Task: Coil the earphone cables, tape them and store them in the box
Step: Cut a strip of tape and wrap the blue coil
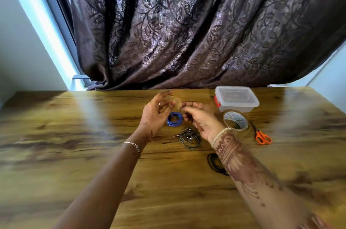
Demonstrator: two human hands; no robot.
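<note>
A small piece of clear tape [177, 102] is stretched between my two hands above the table. My left hand [156, 113] pinches its left edge with the thumb, the other fingers spread upward. My right hand [198, 116] pinches its right edge with curled fingers. Just below the tape, between the hands, is a coiled blue earphone cable [174, 119]; I cannot tell whether it lies on the table or is touched by my right fingers. A grey coiled earphone [190, 138] lies nearer to me. A black coil [215, 163] is partly hidden under my right forearm. The clear box [236, 100] has its lid on.
A clear tape roll [235, 120] stands right of my right hand, with orange-handled scissors [262, 136] beside it. The wooden table [74, 135] runs wide to the left. A dark patterned curtain [187, 32] hangs behind the table's far edge.
</note>
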